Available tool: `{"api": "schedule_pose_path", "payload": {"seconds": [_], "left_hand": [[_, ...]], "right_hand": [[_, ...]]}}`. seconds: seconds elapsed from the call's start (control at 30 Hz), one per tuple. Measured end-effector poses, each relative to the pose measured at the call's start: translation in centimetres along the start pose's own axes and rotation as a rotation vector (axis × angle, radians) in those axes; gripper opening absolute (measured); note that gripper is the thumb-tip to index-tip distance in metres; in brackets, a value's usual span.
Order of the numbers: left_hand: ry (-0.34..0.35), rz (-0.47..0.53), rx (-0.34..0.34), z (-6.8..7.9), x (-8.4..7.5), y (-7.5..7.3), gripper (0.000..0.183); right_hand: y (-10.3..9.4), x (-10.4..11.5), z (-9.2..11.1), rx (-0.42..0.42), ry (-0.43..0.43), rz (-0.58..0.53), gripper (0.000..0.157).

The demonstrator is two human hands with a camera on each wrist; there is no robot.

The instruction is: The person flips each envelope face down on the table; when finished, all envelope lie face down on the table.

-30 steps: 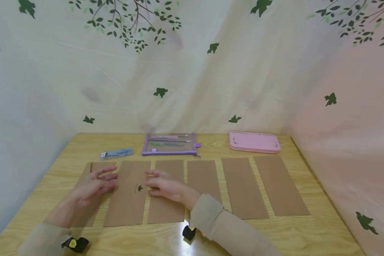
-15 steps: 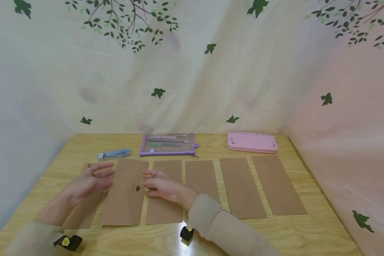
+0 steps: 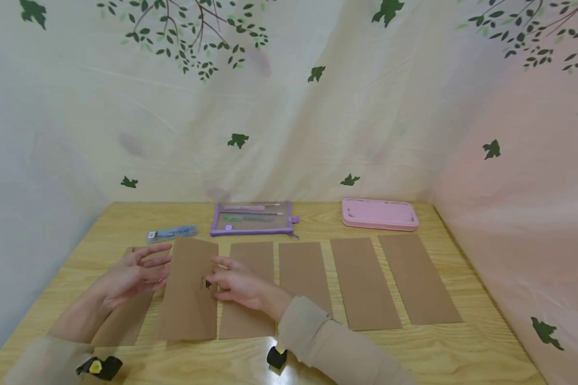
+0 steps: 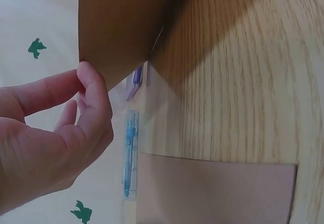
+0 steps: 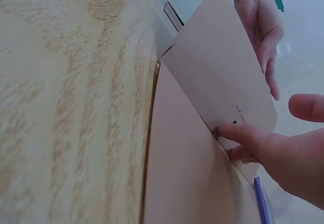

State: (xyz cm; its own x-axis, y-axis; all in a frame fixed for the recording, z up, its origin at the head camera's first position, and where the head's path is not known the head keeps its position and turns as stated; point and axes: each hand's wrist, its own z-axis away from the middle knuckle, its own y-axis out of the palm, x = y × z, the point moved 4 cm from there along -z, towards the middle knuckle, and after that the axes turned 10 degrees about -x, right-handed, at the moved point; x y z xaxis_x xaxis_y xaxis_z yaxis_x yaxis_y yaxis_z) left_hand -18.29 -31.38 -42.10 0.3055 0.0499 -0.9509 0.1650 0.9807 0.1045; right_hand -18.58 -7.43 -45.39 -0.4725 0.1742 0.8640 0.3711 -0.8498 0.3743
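A flat brown kraft-paper piece with a small black crown print (image 3: 192,289) stands tilted up, its left edge raised off the table and its right edge low. My left hand (image 3: 135,275) pinches that raised edge between thumb and fingers, as the left wrist view shows at the hand (image 4: 66,118). Along the low edge, near the print, my right hand (image 3: 243,283) rests with fairly straight fingers; in the right wrist view its fingertips (image 5: 225,130) touch the edge. Beside it lies a similar plain brown piece (image 3: 250,321), and another brown piece (image 3: 125,323) lies partly under my left forearm.
More brown pieces, such as the far right one (image 3: 421,283), lie in a row on the wooden table (image 3: 481,342). Behind them are a clear case with blue contents (image 3: 172,232), a purple-edged zip pouch with pens (image 3: 252,232) and a pink tin (image 3: 379,213).
The printed brown piece was lying flat; its left edge has risen and it now tilts toward the right. My right hand has shifted slightly left along with its right edge.
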Motion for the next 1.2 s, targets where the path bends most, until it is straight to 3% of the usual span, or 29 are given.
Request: {"api": "schedule_pose_path", "payload": {"seconds": [0.43, 0.67, 0.97, 1.2], "left_hand": [[-0.035, -0.032, -0.027, 0.6, 0.3, 0.2, 0.051], [-0.022, -0.046, -0.043, 0.8, 0.2, 0.5, 0.053], [-0.027, 0.060, 0.040, 0.5, 0.2, 2.0, 0.051], [-0.011, 0.041, 0.100, 0.1, -0.2, 3.3, 0.060]], "right_hand": [[0.8, -0.2, 0.1, -0.024, 0.008, -0.044, 0.070], [0.9, -0.1, 0.0, -0.028, 0.014, -0.042, 0.069], [0.3, 0.5, 0.1, -0.034, 0.009, -0.008, 0.064], [0.8, 0.9, 0.1, -0.014, 0.012, -0.014, 0.069]]}}
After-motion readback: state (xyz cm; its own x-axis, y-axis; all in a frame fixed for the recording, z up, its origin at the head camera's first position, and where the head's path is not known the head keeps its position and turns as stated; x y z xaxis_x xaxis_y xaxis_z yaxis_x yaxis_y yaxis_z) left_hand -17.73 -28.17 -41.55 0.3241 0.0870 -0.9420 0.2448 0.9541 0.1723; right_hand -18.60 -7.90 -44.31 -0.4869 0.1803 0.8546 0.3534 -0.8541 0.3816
